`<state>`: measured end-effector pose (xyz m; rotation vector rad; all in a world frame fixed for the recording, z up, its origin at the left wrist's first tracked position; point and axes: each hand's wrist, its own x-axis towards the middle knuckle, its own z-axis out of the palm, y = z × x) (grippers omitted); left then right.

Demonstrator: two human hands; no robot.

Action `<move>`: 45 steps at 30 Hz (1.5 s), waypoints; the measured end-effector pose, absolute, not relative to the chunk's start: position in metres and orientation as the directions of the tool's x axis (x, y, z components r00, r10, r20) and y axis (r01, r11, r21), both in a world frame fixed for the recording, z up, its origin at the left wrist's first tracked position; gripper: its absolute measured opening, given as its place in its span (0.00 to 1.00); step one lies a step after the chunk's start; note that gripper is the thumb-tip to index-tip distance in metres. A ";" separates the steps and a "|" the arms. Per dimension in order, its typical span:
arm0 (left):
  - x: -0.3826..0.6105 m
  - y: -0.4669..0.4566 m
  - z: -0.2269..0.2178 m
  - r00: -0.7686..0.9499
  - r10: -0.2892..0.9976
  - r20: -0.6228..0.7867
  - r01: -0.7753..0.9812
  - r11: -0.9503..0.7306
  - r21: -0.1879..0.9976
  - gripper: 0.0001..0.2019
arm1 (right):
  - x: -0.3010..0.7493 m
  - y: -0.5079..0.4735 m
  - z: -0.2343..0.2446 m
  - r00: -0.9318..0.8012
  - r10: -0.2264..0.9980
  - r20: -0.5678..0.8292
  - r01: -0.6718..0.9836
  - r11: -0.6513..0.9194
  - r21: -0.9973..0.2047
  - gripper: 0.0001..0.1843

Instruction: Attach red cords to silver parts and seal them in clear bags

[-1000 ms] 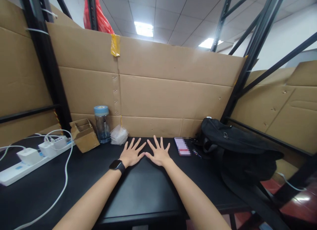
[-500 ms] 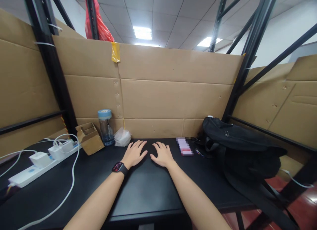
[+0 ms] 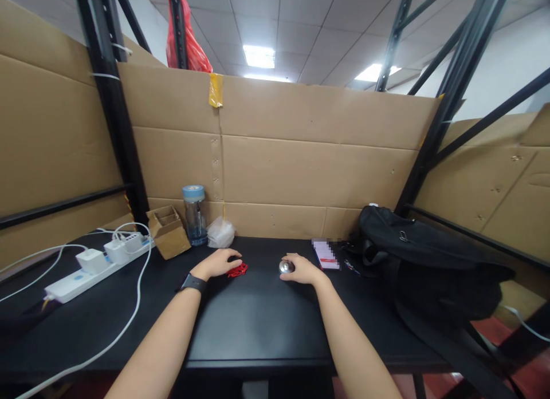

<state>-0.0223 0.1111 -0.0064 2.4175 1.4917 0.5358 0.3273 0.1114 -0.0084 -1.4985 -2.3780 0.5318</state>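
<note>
Both my forearms reach out over a black table (image 3: 253,330). My left hand (image 3: 217,263), with a dark watch (image 3: 192,283) on its wrist, has its fingers curled on a small red thing (image 3: 238,269) that looks like cord and lies on the tabletop. My right hand (image 3: 301,269) is closed round a small shiny metal ball (image 3: 286,266), which shows at its fingertips just above the table. The two hands are a short way apart.
A white power strip (image 3: 86,273) with chargers and cables lies at the left. An open cardboard box (image 3: 168,232), a blue-lidded bottle (image 3: 194,214) and a clear plastic bag (image 3: 220,233) stand at the back. A black backpack (image 3: 425,261) fills the right side. Cardboard walls surround the table.
My hands went from spread flat side by side to curled and apart. The left now rests on a red cord-like thing, the right holds a metal ball.
</note>
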 end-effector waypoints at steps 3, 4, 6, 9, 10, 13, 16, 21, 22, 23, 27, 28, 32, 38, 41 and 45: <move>-0.010 0.109 -0.004 0.483 0.848 0.220 0.750 -0.530 0.395 0.23 | 0.328 0.112 -0.007 -0.456 0.876 0.157 0.734 0.470 -0.491 0.32; -0.006 0.109 -0.005 0.507 0.831 0.227 0.736 -0.555 0.387 0.23 | 0.329 0.113 -0.007 -0.460 0.868 0.186 0.720 0.488 -0.494 0.31; 0.001 0.110 -0.006 0.533 0.812 0.237 0.730 -0.583 0.358 0.19 | 0.330 0.113 -0.004 -0.466 0.857 0.222 0.706 0.511 -0.491 0.28; 0.009 0.112 -0.011 0.535 0.804 0.260 0.737 -0.594 0.321 0.12 | 0.330 0.112 -0.001 -0.470 0.852 0.230 0.708 0.520 -0.477 0.26; 0.011 0.113 -0.012 0.527 0.805 0.272 0.742 -0.592 0.314 0.11 | 0.330 0.111 0.000 -0.470 0.852 0.229 0.712 0.520 -0.473 0.25; 0.014 0.111 -0.013 0.466 0.826 0.318 0.783 -0.552 0.287 0.12 | 0.330 0.110 0.002 -0.461 0.856 0.233 0.717 0.514 -0.470 0.23; 0.016 0.108 -0.011 0.420 0.844 0.332 0.818 -0.511 0.265 0.10 | 0.331 0.110 0.002 -0.449 0.859 0.246 0.715 0.511 -0.478 0.23; 0.019 0.106 -0.010 0.447 0.838 0.312 0.802 -0.530 0.275 0.01 | 0.331 0.111 0.001 -0.438 0.864 0.247 0.719 0.502 -0.481 0.22; 0.020 0.106 -0.010 0.453 0.832 0.321 0.795 -0.540 0.277 0.02 | 0.331 0.110 0.002 -0.438 0.864 0.248 0.718 0.502 -0.482 0.21; 0.022 0.105 -0.010 0.460 0.823 0.333 0.785 -0.553 0.281 0.03 | 0.331 0.110 0.002 -0.441 0.863 0.248 0.716 0.504 -0.483 0.21; 0.032 0.099 -0.003 0.475 0.796 0.376 0.725 -0.596 0.345 0.04 | 0.332 0.110 0.003 -0.465 0.849 0.249 0.696 0.525 -0.490 0.19; 0.035 0.096 0.000 0.462 0.803 0.377 0.718 -0.588 0.373 0.05 | 0.333 0.111 0.003 -0.476 0.842 0.252 0.687 0.536 -0.491 0.18; 0.045 0.087 0.013 0.371 0.850 0.375 0.718 -0.518 0.465 0.07 | 0.335 0.114 0.002 -0.502 0.830 0.243 0.676 0.552 -0.489 0.23; 0.050 0.086 0.014 0.308 0.856 0.415 0.725 -0.494 0.481 0.11 | 0.333 0.112 0.005 -0.491 0.843 0.218 0.702 0.532 -0.474 0.23; 0.052 0.087 0.011 0.300 0.852 0.429 0.713 -0.499 0.492 0.12 | 0.334 0.111 0.007 -0.476 0.845 0.244 0.699 0.532 -0.478 0.22; 0.056 0.085 0.012 0.272 0.857 0.439 0.656 -0.498 0.567 0.11 | 0.332 0.109 0.012 -0.458 0.814 0.357 0.627 0.580 -0.520 0.24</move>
